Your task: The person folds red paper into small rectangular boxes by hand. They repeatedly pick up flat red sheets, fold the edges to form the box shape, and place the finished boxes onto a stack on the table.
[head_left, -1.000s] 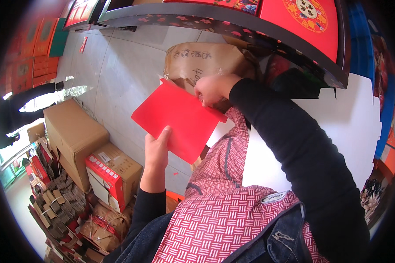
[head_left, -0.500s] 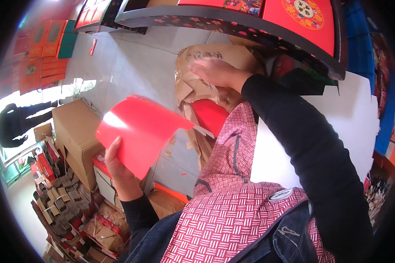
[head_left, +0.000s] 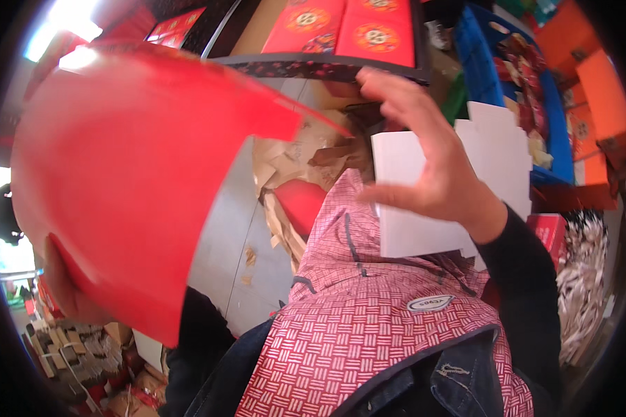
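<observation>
A large glossy red card sheet [head_left: 132, 187] curves up on the left, blurred at its upper edge. My left hand [head_left: 73, 295] grips it by the lower left, with most of the fingers hidden behind it. My right hand [head_left: 435, 156] is raised above a pile of white die-cut card [head_left: 431, 229] with nothing in it, its thumb and fingers apart. Torn brown wrapping paper [head_left: 282, 156] lies on the floor near my knees, partly opened around more red card [head_left: 302, 201].
A dark patterned tray [head_left: 313, 67] with red printed boxes [head_left: 375, 35] spans the far side. Farther right stand a blue crate [head_left: 483, 59] with packets and several orange boxes [head_left: 598, 83]. Bundled pale strips [head_left: 581, 285] stand at the right, cardboard pieces [head_left: 62, 347] at lower left.
The red sheet has come up closer and to the left with my left hand. My right hand has left the brown wrapping and moved right, over the white card. The view has turned right.
</observation>
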The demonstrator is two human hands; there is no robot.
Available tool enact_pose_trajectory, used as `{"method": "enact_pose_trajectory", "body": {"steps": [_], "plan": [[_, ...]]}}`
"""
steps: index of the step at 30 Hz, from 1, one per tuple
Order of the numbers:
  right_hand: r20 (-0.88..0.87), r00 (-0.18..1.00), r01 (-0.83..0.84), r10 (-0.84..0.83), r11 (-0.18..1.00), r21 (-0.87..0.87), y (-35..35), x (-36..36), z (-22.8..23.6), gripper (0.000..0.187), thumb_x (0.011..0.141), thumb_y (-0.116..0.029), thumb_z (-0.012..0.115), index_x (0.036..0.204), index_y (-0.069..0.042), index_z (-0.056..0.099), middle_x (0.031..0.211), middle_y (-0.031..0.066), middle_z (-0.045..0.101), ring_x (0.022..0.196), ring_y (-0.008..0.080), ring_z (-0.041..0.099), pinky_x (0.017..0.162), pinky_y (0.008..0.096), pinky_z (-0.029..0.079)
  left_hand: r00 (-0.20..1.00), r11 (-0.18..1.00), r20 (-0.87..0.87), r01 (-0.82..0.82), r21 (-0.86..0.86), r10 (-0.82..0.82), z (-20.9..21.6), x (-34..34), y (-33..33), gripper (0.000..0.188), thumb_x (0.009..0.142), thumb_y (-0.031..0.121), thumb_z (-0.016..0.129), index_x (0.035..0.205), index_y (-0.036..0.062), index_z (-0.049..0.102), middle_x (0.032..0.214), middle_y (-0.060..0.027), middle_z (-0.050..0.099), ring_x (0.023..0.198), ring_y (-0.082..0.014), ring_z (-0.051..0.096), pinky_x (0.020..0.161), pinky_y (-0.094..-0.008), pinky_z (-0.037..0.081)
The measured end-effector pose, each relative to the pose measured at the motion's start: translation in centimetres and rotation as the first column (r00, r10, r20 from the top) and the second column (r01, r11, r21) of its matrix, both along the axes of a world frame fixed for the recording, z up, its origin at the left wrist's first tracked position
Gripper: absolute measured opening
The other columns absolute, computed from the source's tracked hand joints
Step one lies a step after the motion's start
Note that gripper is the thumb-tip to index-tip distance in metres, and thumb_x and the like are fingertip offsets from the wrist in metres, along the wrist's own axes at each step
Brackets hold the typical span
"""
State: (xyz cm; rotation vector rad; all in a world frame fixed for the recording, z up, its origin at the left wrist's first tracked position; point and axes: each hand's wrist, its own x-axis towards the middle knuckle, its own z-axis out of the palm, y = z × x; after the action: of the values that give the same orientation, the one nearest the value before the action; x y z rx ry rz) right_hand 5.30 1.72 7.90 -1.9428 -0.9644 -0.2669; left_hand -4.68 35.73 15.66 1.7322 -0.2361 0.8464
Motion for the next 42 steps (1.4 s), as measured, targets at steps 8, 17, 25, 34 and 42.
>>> {"method": "enact_pose_trajectory", "body": {"steps": [8,17,25,34,42], "plan": [[0.506,0.722,0.381,-0.472,0.881,0.279,-4.2,-8.1,4.6,0.055,0.079,-0.017,0.073,0.128,-0.002,0.053,0.118,0.0176,0.062,0.109,0.0312,0.06,0.091,0.0393,0.046,0.319,0.327,0.104,0.943,0.062,-0.942,6.0,5.3,-15.6,0.079,0.09,0.056,0.047,0.138,-0.0048,0.034,0.137,-0.0255,0.043,0.121,-0.038,0.051,0.097,-0.0467,0.046],[-0.681,0.667,0.726,-0.302,0.468,0.504,-22.1,-13.1,-1.3,0.023,0.091,-0.005,0.057,0.112,0.003,0.061,0.093,0.0061,0.067,0.076,0.0096,0.063,0.067,0.0243,0.051,0.717,0.564,0.2,0.312,0.764,-0.668,4.0,9.9,-26.6,0.043,0.09,0.02,0.063,0.126,-0.0008,0.052,0.135,-0.0202,0.052,0.126,-0.0331,0.05,0.102,-0.0422,0.042],[-0.858,0.496,0.793,-0.129,0.47,0.388,-27.8,-13.1,-9.0,0.027,0.089,-0.006,0.058,0.113,0.005,0.061,0.102,0.0101,0.067,0.088,0.015,0.066,0.079,0.0296,0.053,0.379,0.604,-0.633,0.777,-0.179,-0.675,-10.6,12.5,-27.0,0.038,0.086,0.006,0.062,0.123,0.0006,0.055,0.138,-0.0224,0.047,0.128,-0.0359,0.047,0.102,-0.0369,0.041],[-0.931,0.322,0.775,-0.172,0.613,0.155,-32.0,-7.6,-11.4,0.029,0.09,-0.007,0.057,0.116,0.006,0.059,0.105,0.0101,0.068,0.088,0.0144,0.066,0.081,0.0289,0.053,0.429,-0.086,-0.406,0.595,0.799,-0.807,-13.3,16.3,-27.7,0.067,0.063,0.014,0.078,0.126,0.0083,0.056,0.135,-0.0168,0.052,0.132,-0.0327,0.044,0.11,-0.0547,0.03],[0.143,0.303,0.882,-0.942,0.22,-0.416,-24.5,-9.2,-5.3,0.029,0.077,-0.021,0.077,0.093,-0.003,0.061,0.091,0.0099,0.059,0.085,0.0246,0.059,0.075,0.0335,0.048,0.143,-0.038,-0.159,0.614,0.788,-0.977,-17.0,16.6,-30.3,0.022,0.067,0.01,0.066,0.086,-0.0005,0.063,0.095,-0.0135,0.063,0.095,-0.0327,0.063,0.083,-0.0396,0.054]]}}
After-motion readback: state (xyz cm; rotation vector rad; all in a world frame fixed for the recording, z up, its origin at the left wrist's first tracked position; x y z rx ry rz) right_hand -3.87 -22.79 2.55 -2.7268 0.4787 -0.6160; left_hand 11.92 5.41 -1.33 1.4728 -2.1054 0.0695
